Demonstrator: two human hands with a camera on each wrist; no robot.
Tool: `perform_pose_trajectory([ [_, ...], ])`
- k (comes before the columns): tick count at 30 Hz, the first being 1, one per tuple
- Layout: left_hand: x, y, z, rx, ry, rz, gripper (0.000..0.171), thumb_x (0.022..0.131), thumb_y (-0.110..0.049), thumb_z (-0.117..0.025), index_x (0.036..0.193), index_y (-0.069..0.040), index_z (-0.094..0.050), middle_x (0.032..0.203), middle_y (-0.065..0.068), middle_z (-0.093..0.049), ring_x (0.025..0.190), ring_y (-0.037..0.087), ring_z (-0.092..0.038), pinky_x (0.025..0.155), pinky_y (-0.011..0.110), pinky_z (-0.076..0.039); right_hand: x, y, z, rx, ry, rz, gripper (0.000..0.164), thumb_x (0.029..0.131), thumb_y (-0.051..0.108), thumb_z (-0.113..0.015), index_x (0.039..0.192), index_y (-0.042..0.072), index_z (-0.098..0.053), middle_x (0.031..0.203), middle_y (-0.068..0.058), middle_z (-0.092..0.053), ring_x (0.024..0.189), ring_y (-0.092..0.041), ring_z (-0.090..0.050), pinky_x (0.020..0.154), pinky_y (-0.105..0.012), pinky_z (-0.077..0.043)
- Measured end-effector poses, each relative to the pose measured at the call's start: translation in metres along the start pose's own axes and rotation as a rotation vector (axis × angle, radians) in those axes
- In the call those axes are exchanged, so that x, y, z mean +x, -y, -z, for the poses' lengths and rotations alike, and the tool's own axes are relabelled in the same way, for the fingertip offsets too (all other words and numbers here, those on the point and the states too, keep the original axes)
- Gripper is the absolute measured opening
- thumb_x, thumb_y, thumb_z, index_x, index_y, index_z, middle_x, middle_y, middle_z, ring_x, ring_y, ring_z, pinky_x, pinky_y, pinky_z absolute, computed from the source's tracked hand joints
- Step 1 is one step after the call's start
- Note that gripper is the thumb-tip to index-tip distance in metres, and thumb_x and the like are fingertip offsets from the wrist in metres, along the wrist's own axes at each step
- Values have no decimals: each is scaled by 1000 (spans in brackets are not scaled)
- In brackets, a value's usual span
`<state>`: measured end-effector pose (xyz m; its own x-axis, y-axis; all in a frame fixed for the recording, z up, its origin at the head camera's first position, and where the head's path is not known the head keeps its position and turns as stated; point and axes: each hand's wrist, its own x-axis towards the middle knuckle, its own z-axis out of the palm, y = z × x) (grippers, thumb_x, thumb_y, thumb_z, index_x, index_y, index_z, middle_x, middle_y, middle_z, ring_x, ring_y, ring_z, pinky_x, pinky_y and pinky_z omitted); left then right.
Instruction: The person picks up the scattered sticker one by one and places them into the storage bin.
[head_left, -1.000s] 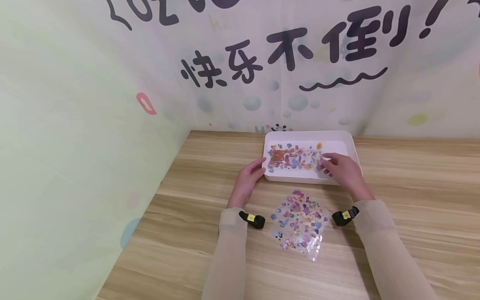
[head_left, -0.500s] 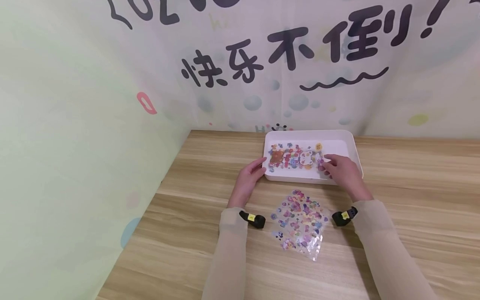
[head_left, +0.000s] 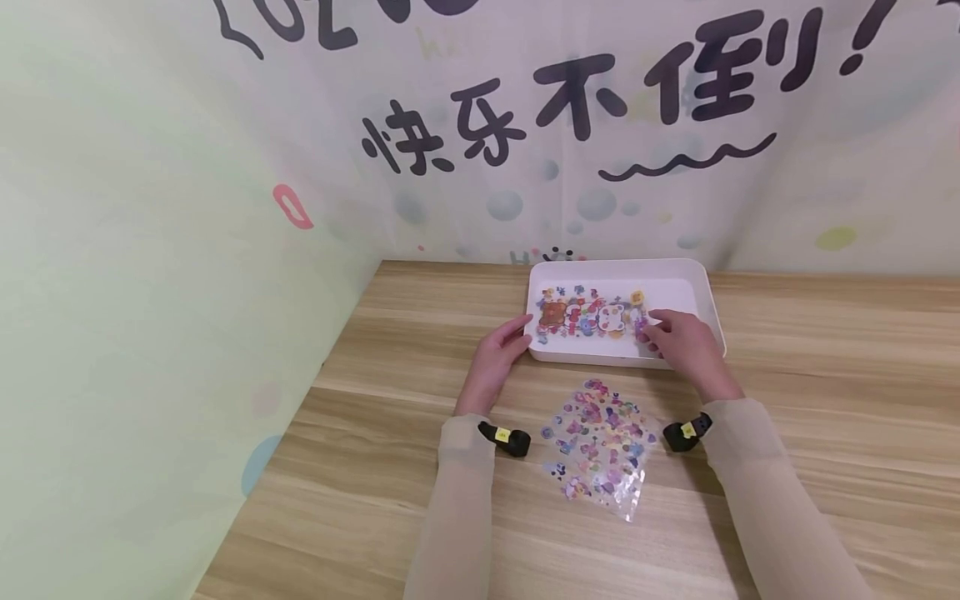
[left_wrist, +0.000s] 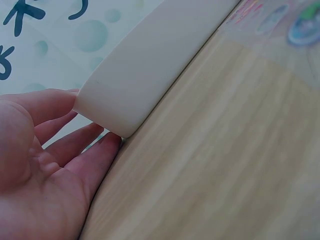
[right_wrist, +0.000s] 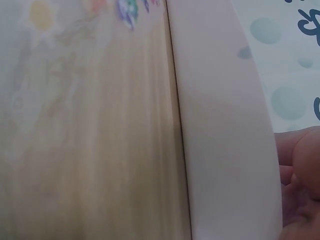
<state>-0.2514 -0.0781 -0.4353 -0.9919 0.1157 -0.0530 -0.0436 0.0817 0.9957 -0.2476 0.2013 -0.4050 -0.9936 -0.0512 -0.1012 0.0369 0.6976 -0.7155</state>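
A person's two bare hands work at a shallow white tray (head_left: 678,292) on a wood-grain table (head_left: 390,367). The left hand (head_left: 493,360) is at the tray's left end; its fingers are extended and touch the outside of the tray's wall near the front corner, as the left wrist view shows. The right hand (head_left: 692,346) reaches over the tray's front edge near its right end; its thumb and fingers curl together and pinch the right end of a clear sticker sheet (head_left: 581,319).

That sheet lies inside the tray, running leftward from the right fingers toward the left fingers. It carries colourful cartoon figures, among them a brown bear-like one closer to the left fingers and a white one closer to the right fingers. In the right wrist view the tray wall hides most of the right fingers.

On the near side of both hands' fingers, outside the tray, a second clear sheet (head_left: 600,442) covered with small multicoloured stickers lies between the forearms, its nearest corner glossy. Beige sleeves (head_left: 465,508) and black wrist devices with yellow labels sit behind the fingers. Beyond the fingers and tray hangs a pale backdrop (head_left: 562,221) with large dark Chinese characters and bubbles.
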Motion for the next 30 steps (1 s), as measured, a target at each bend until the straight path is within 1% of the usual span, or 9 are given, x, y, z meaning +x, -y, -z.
perform_pose_trajectory([
  [3,3,6,0,4,-1,-16,33,88,-18,-56,120,-26,-56,127,-6,-49,116,13,-45,95,24,-39,0,0,0,-14,2,-1,46,94,23,-44,131,-3,-39,99,-18,-60,80,-24,-57,66,-33,-49],
  [7,3,8,0,11,-6,-38,33,88,-19,-56,120,-27,-56,126,-7,-49,116,13,-46,94,25,-40,-1,0,0,-28,10,-6,47,93,24,-45,132,-3,-38,100,-18,-60,80,-25,-56,67,-34,-48],
  [17,2,7,0,22,-13,-19,32,88,-20,-56,119,-30,-57,125,-11,-50,116,11,-46,93,22,-39,0,0,0,-30,19,-20,50,93,26,-46,132,-4,-36,99,-18,-59,80,-25,-54,67,-34,-47],
  [22,2,8,0,15,-14,-24,33,87,-20,-57,119,-29,-57,125,-10,-50,116,12,-46,94,23,-40,0,0,0,-36,21,-30,52,93,27,-45,133,-5,-34,102,-19,-58,82,-26,-55,69,-36,-48],
  [25,2,8,0,10,-15,-28,33,87,-20,-57,119,-28,-57,126,-7,-50,115,12,-46,94,24,-40,0,0,0,-42,25,-41,56,93,32,-45,134,-4,-33,103,-20,-57,84,-27,-54,69,-37,-47],
  [30,2,7,0,15,-15,-20,32,87,-22,-57,119,-29,-57,126,-7,-49,115,11,-46,94,25,-40,0,1,1,-33,24,-71,63,91,40,-44,135,-3,-31,114,-23,-51,93,-31,-52,74,-43,-47],
])
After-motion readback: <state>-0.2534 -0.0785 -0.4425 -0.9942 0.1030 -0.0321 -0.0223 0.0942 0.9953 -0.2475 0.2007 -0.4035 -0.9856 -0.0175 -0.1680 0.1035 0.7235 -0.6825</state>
